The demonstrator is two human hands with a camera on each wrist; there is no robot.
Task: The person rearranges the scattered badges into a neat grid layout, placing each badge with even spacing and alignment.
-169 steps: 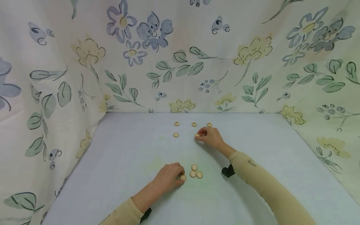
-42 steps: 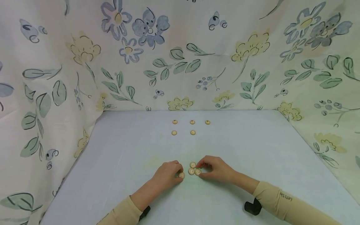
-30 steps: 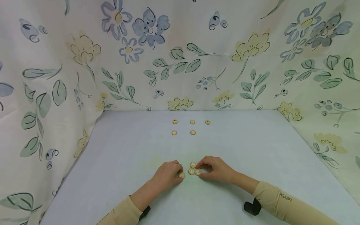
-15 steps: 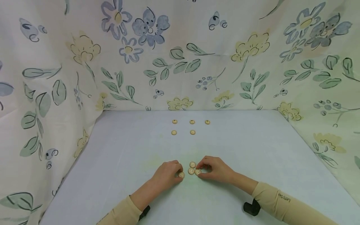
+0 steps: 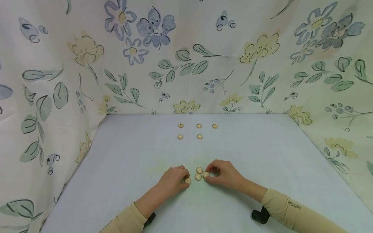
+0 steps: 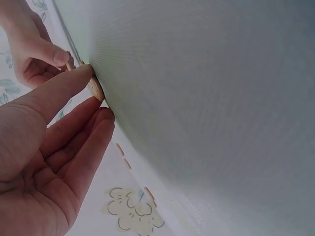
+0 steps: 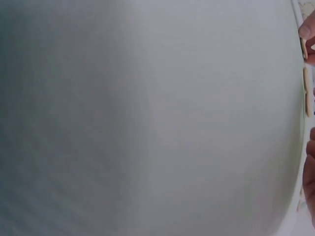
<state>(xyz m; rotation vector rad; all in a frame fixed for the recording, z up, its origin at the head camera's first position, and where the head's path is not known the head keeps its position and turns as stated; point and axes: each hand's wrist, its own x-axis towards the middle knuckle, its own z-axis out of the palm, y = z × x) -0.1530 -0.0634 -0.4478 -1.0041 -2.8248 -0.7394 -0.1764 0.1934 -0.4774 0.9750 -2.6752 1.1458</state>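
Observation:
In the head view my left hand (image 5: pixel 174 178) rests on the table and pinches a round wooden button (image 5: pixel 187 181) between thumb and fingers. The left wrist view shows that button (image 6: pixel 96 89) edge-on at the fingertips. My right hand (image 5: pixel 225 174) grips another wooden button (image 5: pixel 206 174), which looks slightly tilted. Just left of it, two more buttons lie close together, a far button (image 5: pixel 199 170) and a near button (image 5: pixel 198 177). Only parts of the hands show at the right edge of the right wrist view.
Farther back, three buttons form a row, its middle one (image 5: pixel 199 126) included. Two more, a left button (image 5: pixel 180 137) and a right button (image 5: pixel 199 136), lie in front of that row. Floral cloth (image 5: pixel 186 64) hangs around the pale table (image 5: pixel 131 145).
My right hand came back from the second row, where a button now lies, to the near cluster. It has just shifted one button slightly away from the other two. My left hand stays put.

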